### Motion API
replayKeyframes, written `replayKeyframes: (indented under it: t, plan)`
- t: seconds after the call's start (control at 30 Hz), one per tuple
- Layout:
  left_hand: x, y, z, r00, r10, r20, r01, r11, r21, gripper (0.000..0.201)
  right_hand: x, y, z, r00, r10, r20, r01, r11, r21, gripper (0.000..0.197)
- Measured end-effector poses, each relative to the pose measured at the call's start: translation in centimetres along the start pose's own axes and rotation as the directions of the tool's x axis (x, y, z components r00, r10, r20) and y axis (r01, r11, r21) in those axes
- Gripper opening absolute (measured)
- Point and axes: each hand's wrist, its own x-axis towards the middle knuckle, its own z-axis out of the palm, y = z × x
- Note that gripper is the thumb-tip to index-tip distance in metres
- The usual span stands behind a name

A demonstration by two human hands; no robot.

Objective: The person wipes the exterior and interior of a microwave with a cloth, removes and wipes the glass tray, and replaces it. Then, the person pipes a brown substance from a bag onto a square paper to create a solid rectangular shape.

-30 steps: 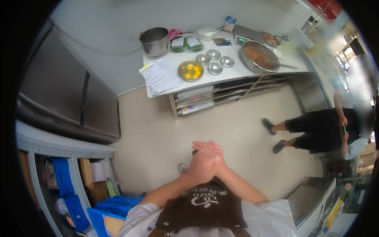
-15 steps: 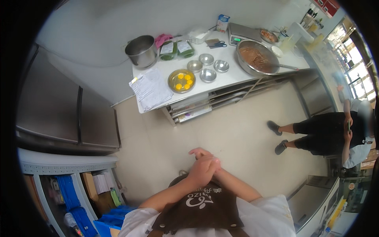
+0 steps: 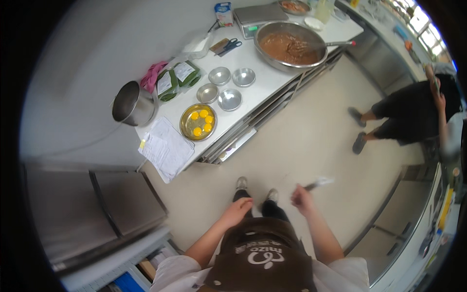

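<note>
My left hand (image 3: 238,210) hangs in front of the brown apron (image 3: 265,253), fingers loosely extended, with nothing visible in it. Off to the right, my right hand (image 3: 302,198) is closed around a slim tool. The tool (image 3: 312,186) has a dark handle and a pale end smeared by motion, so its kind is unclear. Both hands are over the floor, apart from the white table (image 3: 253,80). On that table are a steel bowl of egg yolks (image 3: 203,127), several small round metal tins (image 3: 229,99), and a large bowl of brown batter (image 3: 277,46) with a whisk (image 3: 323,45) leaning in it.
A deep steel pot (image 3: 134,104), green packets (image 3: 185,73), papers (image 3: 168,148), scissors (image 3: 229,46), a scale (image 3: 260,18) and a carton (image 3: 224,14) share the table. Steel cabinets (image 3: 68,204) stand left. Another person (image 3: 413,117) stands at the right.
My hands were clasped together and have parted; the right one has moved right and now shows a tool. My view has turned and shifted, bringing my feet into sight.
</note>
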Motion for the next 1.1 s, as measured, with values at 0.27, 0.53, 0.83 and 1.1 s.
replayKeyframes:
  t: [0.27,0.53,0.83,1.1]
  plan:
    - [12.3,-14.1,-6.7,0.944,-0.318,0.092,0.23,0.831,0.506,0.045,-1.1,13.8,-3.2,0.947,0.067,-0.313,-0.146,0.961,-0.236,0.043]
    - [22.5,-23.5,-14.0,0.928,-0.28,-0.246,0.368,0.792,0.488,0.053,2.4,28.4,-1.4,0.938,-0.187,-0.293,-0.09,0.684,-0.724,0.017]
    - [30.7,-25.2,-15.0,0.96,0.036,-0.279,0.211,0.566,0.797,0.07,5.3,35.4,1.7,0.966,-0.004,-0.258,-0.208,0.581,-0.787,0.013]
    - [33.3,-24.5,-13.5,0.977,-0.012,-0.215,0.187,0.546,0.817,0.066,6.7,36.0,0.7,0.964,-0.011,-0.267,-0.217,0.552,-0.805,0.018]
